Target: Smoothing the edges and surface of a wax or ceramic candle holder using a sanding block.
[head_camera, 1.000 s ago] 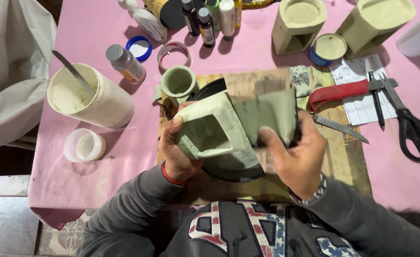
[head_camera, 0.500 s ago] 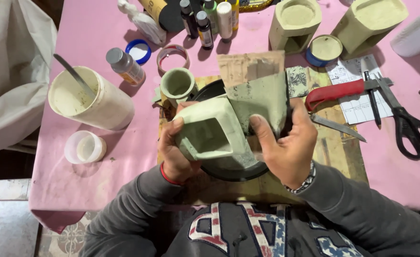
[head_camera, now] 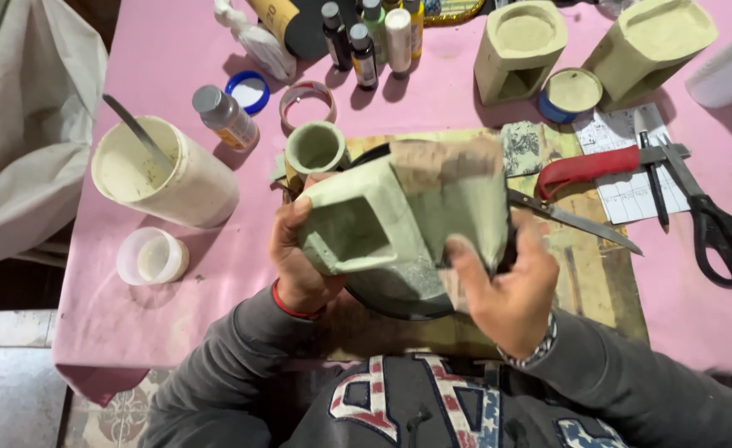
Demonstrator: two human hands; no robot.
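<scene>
My left hand [head_camera: 295,257] grips a pale green square pot [head_camera: 399,220] lying on its side, its square opening toward the left. My right hand [head_camera: 499,286] presses a piece of brownish sandpaper [head_camera: 449,162] against the pot's side, fingers wrapped over it and slightly blurred. Both hands hold the pot above a dark round plate [head_camera: 399,294] on a wooden board [head_camera: 586,257].
On the pink tablecloth [head_camera: 175,66]: a white tub with a stick [head_camera: 163,178], a small clear cup [head_camera: 152,255], a small green cup [head_camera: 316,148], paint bottles [head_camera: 370,37], two more green pots [head_camera: 519,50], a red-handled knife [head_camera: 598,163], black scissors [head_camera: 719,220].
My right hand has slid down along the pot's side with the sandpaper, and the pot has tilted slightly. The left hand keeps its grip.
</scene>
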